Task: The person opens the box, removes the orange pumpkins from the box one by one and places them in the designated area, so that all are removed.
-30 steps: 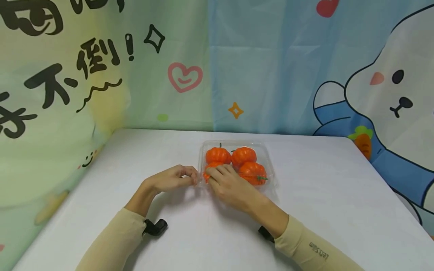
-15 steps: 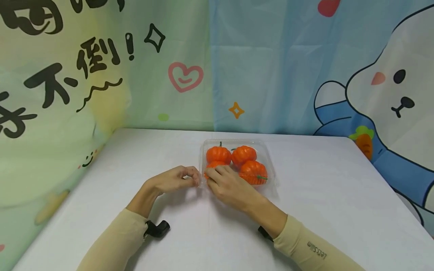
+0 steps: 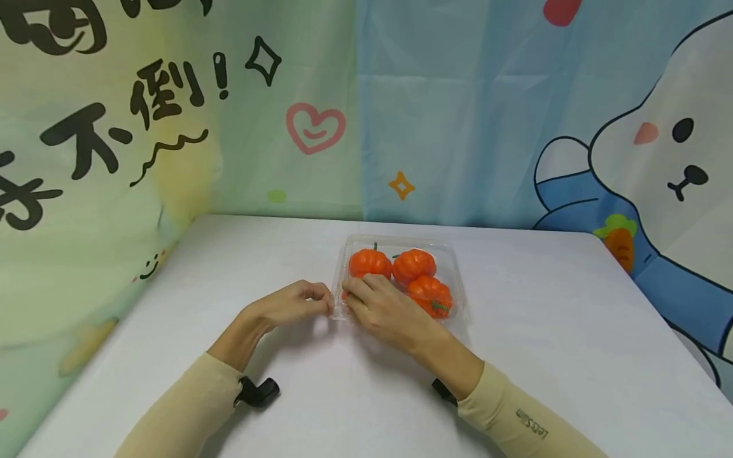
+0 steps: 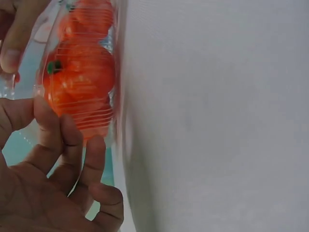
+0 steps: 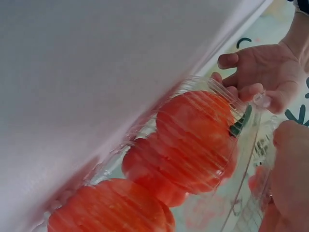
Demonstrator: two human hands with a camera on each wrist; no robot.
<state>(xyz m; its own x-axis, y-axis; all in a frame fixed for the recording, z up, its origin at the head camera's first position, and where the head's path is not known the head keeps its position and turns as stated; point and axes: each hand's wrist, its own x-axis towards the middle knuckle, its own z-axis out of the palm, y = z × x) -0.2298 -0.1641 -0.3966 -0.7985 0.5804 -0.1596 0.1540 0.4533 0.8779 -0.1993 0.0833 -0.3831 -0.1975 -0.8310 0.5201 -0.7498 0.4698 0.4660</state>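
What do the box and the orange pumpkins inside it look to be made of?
Box: thin clear plastic, glossy; the pumpkins show through it, and ribbed walls catch glints in the wrist views. Pumpkins: probably moulded plastic or foam, not real; uniform bright orange, smooth and slightly shiny, with thin green stems. Left hand pinches the box's near-left corner; right hand rests on its lid.
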